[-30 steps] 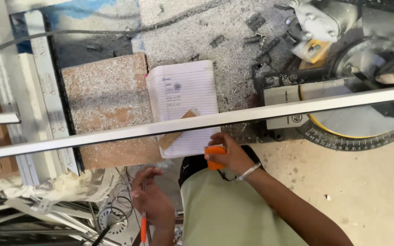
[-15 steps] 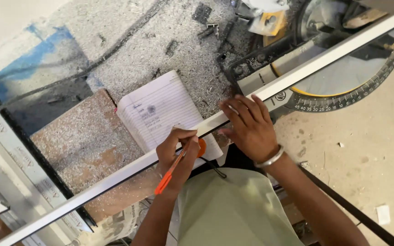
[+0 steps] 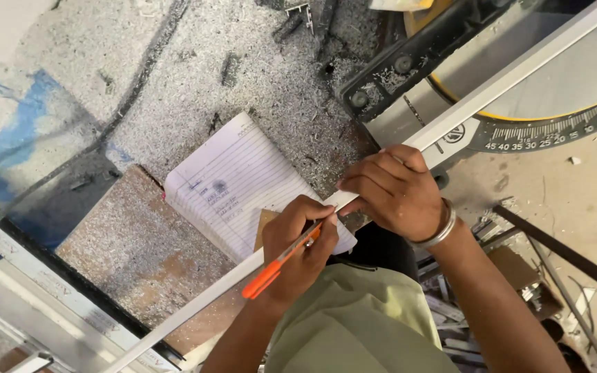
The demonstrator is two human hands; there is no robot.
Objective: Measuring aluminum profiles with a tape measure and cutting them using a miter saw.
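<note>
A long white metal strip (image 3: 492,97) runs slantwise across the bench, from the mitre saw's table (image 3: 554,83) down past both hands. The left hand (image 3: 298,245) is closed around an orange pen (image 3: 278,262), its tip touching the strip just beside the right hand. The right hand (image 3: 395,190) lies curled over the strip, fingers pressing it down, a silver bangle (image 3: 440,228) at the wrist. Under the left hand's knuckles lies an open lined notebook (image 3: 236,183) on a brown board (image 3: 139,242) strewn with metal shavings.
</note>
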